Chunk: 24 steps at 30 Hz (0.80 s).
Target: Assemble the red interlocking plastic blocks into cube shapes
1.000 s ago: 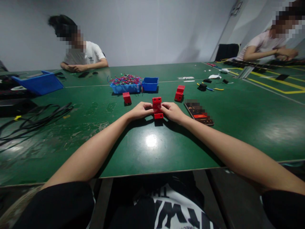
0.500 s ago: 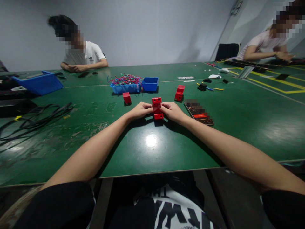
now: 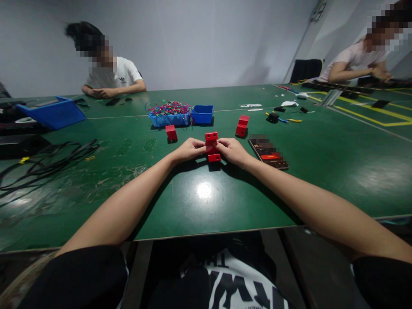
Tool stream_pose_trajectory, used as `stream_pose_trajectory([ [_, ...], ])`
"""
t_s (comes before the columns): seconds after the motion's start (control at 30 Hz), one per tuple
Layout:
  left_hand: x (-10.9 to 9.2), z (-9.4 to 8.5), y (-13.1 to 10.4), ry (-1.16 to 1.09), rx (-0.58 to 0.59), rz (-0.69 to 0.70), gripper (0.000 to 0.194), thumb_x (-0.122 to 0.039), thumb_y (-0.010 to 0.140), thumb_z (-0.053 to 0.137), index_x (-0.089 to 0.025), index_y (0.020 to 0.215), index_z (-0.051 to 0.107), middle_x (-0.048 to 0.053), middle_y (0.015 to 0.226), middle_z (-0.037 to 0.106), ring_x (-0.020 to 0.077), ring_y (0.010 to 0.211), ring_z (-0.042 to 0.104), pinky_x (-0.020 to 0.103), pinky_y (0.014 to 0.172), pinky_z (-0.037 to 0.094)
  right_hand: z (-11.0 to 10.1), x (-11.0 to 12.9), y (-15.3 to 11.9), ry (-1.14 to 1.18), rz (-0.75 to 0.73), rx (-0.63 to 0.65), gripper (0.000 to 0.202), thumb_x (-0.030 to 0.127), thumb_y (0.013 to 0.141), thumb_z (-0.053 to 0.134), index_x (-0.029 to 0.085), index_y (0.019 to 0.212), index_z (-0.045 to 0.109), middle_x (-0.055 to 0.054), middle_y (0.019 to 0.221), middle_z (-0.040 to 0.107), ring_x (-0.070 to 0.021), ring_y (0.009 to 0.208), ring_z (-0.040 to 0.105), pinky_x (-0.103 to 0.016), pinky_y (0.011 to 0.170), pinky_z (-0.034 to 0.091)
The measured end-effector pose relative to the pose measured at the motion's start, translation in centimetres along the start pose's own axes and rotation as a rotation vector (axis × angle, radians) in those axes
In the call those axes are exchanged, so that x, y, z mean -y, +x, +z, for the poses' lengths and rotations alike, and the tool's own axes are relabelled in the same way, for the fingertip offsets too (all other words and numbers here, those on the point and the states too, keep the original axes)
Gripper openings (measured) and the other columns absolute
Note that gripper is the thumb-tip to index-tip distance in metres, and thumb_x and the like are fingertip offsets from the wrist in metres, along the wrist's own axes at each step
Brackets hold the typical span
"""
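Taking the red piece (image 3: 212, 146) as the centre of our clock, with 12 pointing away from us across the green table (image 3: 206, 214), we see a light-blue bin (image 3: 170, 120) at 11, heaped above its rim with tangled wires (image 3: 172, 108), mostly red, with blue and green among them. Just beside it, near 12, a dark-blue bin (image 3: 202, 115) shows its bare inner walls. Between 9 and 10, well apart, a larger blue tray (image 3: 53, 113) sits tilted, and we cannot tell what it holds. Our piece's long axis runs roughly from 12 to 6; the end towards 12 shows two round holes, and the end towards 6 shows one near its right side. We have it clamped between both hands in front of us: the left hand (image 3: 189, 149) grips its 9 o'clock side and the right hand (image 3: 234, 151) its 3 o'clock side, fingertips closed on its middle. We cannot tell whether it touches the table. A small red block (image 3: 171, 133) stands at 10, a stepped red block (image 3: 242, 126) at 1, and a phone (image 3: 268, 153) lies near 3.
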<state>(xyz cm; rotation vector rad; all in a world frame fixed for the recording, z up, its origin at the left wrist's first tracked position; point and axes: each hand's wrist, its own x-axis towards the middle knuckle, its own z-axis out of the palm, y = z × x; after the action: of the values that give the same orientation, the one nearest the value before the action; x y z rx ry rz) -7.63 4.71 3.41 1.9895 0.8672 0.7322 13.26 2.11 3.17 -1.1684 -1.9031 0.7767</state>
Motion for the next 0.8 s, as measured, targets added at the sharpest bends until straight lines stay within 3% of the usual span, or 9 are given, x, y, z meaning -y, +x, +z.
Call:
stream_pose_trajectory([
  [0.3, 0.00, 0.22, 0.02, -0.058, -0.005, -0.036, 0.060, -0.067, 0.077, 0.062, -0.008, 0.082, 0.072, 0.002, 0.066, 0.062, 0.0144, 0.067, 0.057, 0.023, 0.059, 0.042, 0.08, -0.48, 0.13, -0.030, -0.057, 0.018, 0.041, 0.048, 0.089, 0.048, 0.014, 0.079, 0.069, -0.007, 0.083, 0.072, -0.0191, 0.075, 0.062, -0.029, 0.074, 0.046],
  [0.63, 0.51, -0.28, 0.30, -0.273, 0.104, -0.068, 0.063, -0.066, 0.072, 0.070, -0.009, 0.100, 0.075, 0.009, 0.091, 0.074, 0.0184, 0.085, 0.064, 0.030, 0.083, 0.047, 0.01, -0.47, -0.05, -0.050, -0.056, 0.003, 0.039, 0.045, 0.092, 0.049, 0.014, 0.090, 0.072, -0.007, 0.087, 0.074, -0.0204, 0.082, 0.064, -0.028, 0.073, 0.047],
  [0.8, 0.51, -0.25, 0.25, -0.315, 0.121, -0.087, 0.062, -0.065, 0.072, 0.072, -0.009, 0.100, 0.076, 0.009, 0.089, 0.074, 0.0170, 0.080, 0.063, 0.029, 0.079, 0.046, 0.02, -0.51, -0.02, -0.061, -0.063, -0.001, 0.038, 0.043, 0.093, 0.049, 0.013, 0.092, 0.072, -0.008, 0.090, 0.075, -0.0210, 0.083, 0.065, -0.028, 0.075, 0.047],
])
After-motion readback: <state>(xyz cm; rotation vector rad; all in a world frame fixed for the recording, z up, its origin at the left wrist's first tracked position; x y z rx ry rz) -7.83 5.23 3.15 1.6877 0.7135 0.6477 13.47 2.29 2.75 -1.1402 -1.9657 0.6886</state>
